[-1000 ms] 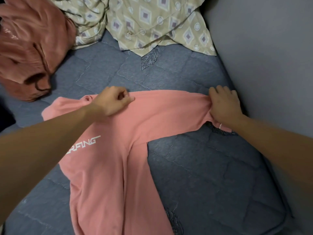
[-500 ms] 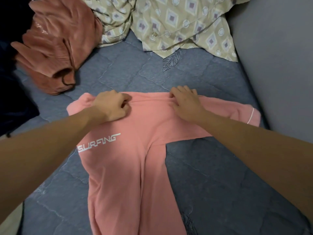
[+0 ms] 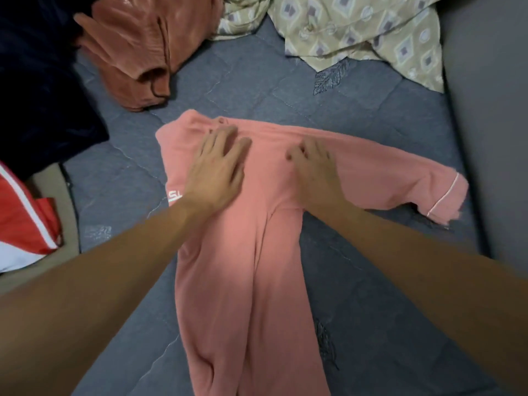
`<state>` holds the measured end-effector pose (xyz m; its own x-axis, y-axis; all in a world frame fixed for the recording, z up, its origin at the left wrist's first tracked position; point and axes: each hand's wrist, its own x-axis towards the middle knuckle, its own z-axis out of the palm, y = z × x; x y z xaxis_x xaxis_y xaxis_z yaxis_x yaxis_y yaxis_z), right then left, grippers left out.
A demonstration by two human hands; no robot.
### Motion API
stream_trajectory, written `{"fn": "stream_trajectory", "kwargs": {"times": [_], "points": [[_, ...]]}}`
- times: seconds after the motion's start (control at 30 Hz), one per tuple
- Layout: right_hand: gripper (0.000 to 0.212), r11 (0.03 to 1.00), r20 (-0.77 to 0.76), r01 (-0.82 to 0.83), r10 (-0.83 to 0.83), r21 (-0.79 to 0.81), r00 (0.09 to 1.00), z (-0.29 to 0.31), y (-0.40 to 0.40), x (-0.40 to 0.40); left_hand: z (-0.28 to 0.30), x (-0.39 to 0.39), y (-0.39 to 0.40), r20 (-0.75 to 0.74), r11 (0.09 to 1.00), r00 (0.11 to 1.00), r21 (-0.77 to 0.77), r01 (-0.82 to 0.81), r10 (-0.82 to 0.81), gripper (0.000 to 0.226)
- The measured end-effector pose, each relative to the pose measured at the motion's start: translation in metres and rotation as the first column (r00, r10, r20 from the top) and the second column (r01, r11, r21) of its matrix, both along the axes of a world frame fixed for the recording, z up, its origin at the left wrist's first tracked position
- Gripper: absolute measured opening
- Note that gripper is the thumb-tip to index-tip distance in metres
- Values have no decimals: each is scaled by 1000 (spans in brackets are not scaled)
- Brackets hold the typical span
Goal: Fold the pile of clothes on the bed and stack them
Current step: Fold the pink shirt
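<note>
A pink shirt point(image 3: 243, 267) with white lettering lies on the grey quilted bed point(image 3: 257, 90), body running toward me, one sleeve stretched out to the right with a white-piped cuff point(image 3: 441, 195). My left hand point(image 3: 217, 170) lies flat with spread fingers on the shirt near its collar, covering part of the lettering. My right hand point(image 3: 314, 170) presses flat on the shirt just right of it, at the shoulder. Neither hand grips the cloth.
A crumpled rust-coloured garment point(image 3: 137, 44) lies at the back left, a beige patterned cloth point(image 3: 357, 27) at the back. A dark navy garment point(image 3: 37, 81) and a red-and-white one point(image 3: 23, 224) lie at the left. A grey wall point(image 3: 491, 124) borders the bed on the right.
My left hand has opened from a fist and now lies flat on the shirt. My right hand came in from the sleeve end to the shoulder and flattened. The view shifted left.
</note>
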<state>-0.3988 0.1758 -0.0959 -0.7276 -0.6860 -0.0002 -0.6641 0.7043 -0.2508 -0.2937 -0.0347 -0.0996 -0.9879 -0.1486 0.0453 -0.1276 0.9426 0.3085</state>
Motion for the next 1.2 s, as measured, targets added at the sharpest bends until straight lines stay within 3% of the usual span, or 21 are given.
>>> {"fn": "stream_trajectory", "kwargs": {"times": [0.1, 0.17, 0.3, 0.4, 0.53, 0.6, 0.67, 0.73, 0.83, 0.9, 0.97, 1.1, 1.2], "points": [[15, 981, 177, -129, 154, -146, 972, -1, -7, 72, -7, 63, 27, 58, 996, 997, 73, -55, 51, 57], [11, 978, 270, -72, 123, -193, 955, -3, -5, 112, -11, 104, 47, 94, 992, 993, 93, -82, 73, 57], [15, 937, 437, 284, -173, -203, 882, -6, 5, 163, -13, 173, 81, 157, 971, 970, 123, -205, 185, 56], [32, 813, 634, 557, -343, -170, 693, 1, 6, 190, -8, 218, 104, 173, 904, 930, 232, -358, 324, 65], [50, 716, 794, 696, -399, -43, 459, 8, 1, 219, -4, 263, 122, 182, 635, 759, 446, -631, 626, 60], [56, 733, 855, 679, -373, 34, 361, 10, 2, 232, -2, 278, 126, 243, 434, 641, 560, -706, 728, 50], [55, 775, 908, 628, -306, 63, 286, 12, 9, 247, 5, 290, 129, 363, 175, 516, 662, -729, 776, 39], [54, 813, 939, 578, -253, 76, 232, 15, 21, 263, 11, 306, 132, 507, -10, 468, 686, -728, 724, 32], [61, 813, 952, 572, -248, 103, 182, 18, 45, 285, 16, 333, 140, 624, -29, 552, 676, -736, 554, 22], [64, 771, 960, 628, -246, 110, 135, 18, 60, 293, 17, 345, 149, 659, -99, 589, 701, -706, 468, 19], [62, 774, 951, 624, -261, 104, 165, 17, 74, 295, 16, 351, 160, 683, -160, 608, 707, -689, 405, 18], [56, 840, 942, 534, -251, 97, 224, 16, 101, 299, 8, 355, 179, 661, -111, 637, 723, -681, 397, 22], [58, 841, 947, 536, -228, 75, 226, 12, 121, 304, 5, 356, 190, 643, -138, 614, 734, -665, 458, 19]]}}
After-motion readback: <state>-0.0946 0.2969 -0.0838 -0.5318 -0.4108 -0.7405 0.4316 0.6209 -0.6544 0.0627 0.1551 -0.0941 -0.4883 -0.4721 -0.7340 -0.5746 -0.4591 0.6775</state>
